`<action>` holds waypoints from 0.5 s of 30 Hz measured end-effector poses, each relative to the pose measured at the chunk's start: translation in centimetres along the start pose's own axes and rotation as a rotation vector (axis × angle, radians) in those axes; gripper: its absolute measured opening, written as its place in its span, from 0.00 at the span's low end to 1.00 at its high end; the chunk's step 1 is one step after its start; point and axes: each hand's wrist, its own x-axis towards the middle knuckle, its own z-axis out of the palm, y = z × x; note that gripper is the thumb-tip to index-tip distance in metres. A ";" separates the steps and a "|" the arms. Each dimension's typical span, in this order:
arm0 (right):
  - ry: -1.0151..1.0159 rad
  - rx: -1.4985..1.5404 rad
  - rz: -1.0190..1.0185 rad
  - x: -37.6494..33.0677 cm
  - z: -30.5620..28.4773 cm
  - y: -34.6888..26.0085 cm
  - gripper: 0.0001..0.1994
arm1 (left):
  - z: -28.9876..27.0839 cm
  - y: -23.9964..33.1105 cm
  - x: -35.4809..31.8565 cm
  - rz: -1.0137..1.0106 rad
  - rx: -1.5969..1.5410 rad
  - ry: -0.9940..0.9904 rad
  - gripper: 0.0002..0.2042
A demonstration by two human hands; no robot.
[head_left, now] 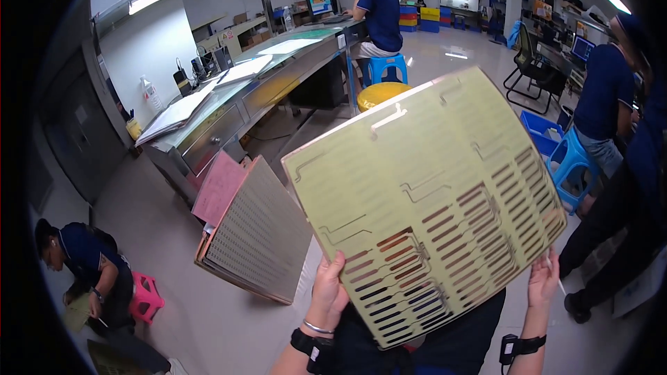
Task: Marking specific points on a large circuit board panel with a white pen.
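Note:
A large pale yellow-green circuit board panel [389, 160] is held up, tilted, in front of me. Rows of dark slots and thin traces run across its lower half. My left hand [329, 290] grips the lower left edge, its thumb on the front face and the other fingers mostly behind. At the lower right edge, my right hand [542, 281] holds the panel with its fingertips. A thin white stick [556, 274] shows beside the right fingers; how it is held is unclear. Left of the panel, a stack of similar boards [257, 232] stands on edge on the floor.
A pink sheet [221, 189] stands behind the stack. A long desk [243, 107] with papers runs along the left. One person [380, 10] sits at it, another [94, 264] sits low at left, and others are at right. A yellow round-topped container [382, 94] stands beyond the panel.

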 end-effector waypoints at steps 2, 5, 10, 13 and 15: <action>0.040 -0.056 0.050 -0.8 -1.3 -1.4 0.19 | -1.2 0.6 0.2 -0.044 0.104 0.035 0.19; 0.096 -0.191 0.149 -2.5 -7.0 -2.7 0.18 | -2.4 1.1 0.4 -0.132 0.139 0.057 0.18; 0.225 -0.357 0.334 -6.0 -10.6 -2.3 0.16 | -4.6 1.2 0.2 -0.235 0.237 0.089 0.18; 0.222 -0.487 0.397 -8.3 -13.4 -2.5 0.15 | -5.9 1.8 0.0 -0.292 0.310 0.076 0.20; 0.183 -0.583 0.489 -9.8 -13.8 -2.7 0.14 | -6.4 2.3 0.0 -0.293 0.350 0.076 0.21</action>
